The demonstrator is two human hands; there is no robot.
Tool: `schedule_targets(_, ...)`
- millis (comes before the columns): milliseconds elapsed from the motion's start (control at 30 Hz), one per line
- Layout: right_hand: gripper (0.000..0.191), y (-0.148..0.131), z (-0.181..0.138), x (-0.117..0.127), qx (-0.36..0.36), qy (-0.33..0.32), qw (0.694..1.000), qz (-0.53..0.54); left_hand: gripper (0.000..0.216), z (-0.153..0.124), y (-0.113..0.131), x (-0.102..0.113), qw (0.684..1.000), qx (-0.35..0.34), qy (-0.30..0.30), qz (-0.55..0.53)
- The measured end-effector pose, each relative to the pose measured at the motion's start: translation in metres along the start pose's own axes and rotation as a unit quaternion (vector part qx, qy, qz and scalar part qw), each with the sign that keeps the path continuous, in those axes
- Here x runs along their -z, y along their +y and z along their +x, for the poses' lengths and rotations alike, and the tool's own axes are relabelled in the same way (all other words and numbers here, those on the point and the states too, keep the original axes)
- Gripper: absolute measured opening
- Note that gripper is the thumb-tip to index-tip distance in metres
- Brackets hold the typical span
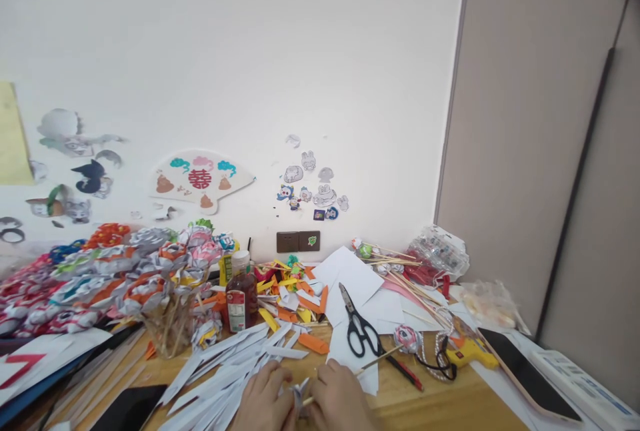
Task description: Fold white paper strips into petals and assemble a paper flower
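Observation:
My left hand [267, 396] is closed at the bottom centre, its fingertips pinching a small folded white paper strip [299, 392]. Close beside it, my right hand [344, 396] is closed around a thin wooden stick [377, 360]. The stick's near end shows between the hands, against the paper. At its far end, up to the right, sits a pink and white paper flower [407, 338]. Both palms and most fingertips are hidden. Just beyond my left hand lies a spread of loose white paper strips [225, 364].
Black-handled scissors [363, 334] lie on white sheets, near a red-and-black pen [407, 372]. A yellow glue gun [473, 353] and a tablet [530, 371] are at right. Left stand many paper flowers [145, 294], a bottle [241, 294] and a phone [131, 408]. Orange folded scraps [314, 343] lie centrally.

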State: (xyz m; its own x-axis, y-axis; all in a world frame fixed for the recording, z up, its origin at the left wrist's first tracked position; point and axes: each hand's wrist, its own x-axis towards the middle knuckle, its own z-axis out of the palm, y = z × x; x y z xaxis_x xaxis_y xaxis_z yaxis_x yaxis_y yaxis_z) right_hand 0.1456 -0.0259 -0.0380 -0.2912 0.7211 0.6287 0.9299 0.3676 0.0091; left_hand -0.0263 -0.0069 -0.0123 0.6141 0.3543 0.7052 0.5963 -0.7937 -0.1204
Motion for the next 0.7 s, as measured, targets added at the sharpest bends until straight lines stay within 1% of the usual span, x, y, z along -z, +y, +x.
schedule_targets(67,0.007,-0.001,0.000,0.004,-0.007,-0.019,1.000,0.003,0.018,0.000,0.005,-0.001,0.999,0.024,0.029,-0.021)
schedule_targets(133,0.004,-0.001,-0.001,0.007,-0.010,-0.023,1.000,0.002,0.021,0.002,0.009,-0.001,0.997,0.042,0.056,-0.042)
schedule_targets(167,0.004,-0.001,-0.001,0.008,-0.011,-0.022,1.000,0.003,0.022,0.003,0.010,-0.001,0.996,0.047,0.058,-0.048)
schedule_targets(400,0.009,0.000,-0.003,0.008,0.005,0.005,1.000,0.012,0.022,0.013,0.014,0.015,0.997,0.031,0.058,-0.037)
schedule_targets(600,0.011,-0.001,-0.004,0.006,0.011,0.016,1.000,0.006,0.019,0.012,0.017,0.018,0.996,0.062,0.017,-0.060)
schedule_targets(700,0.010,-0.002,-0.004,0.009,0.012,0.014,1.000,0.009,0.019,0.012,0.018,0.018,0.995,0.068,0.016,-0.067)
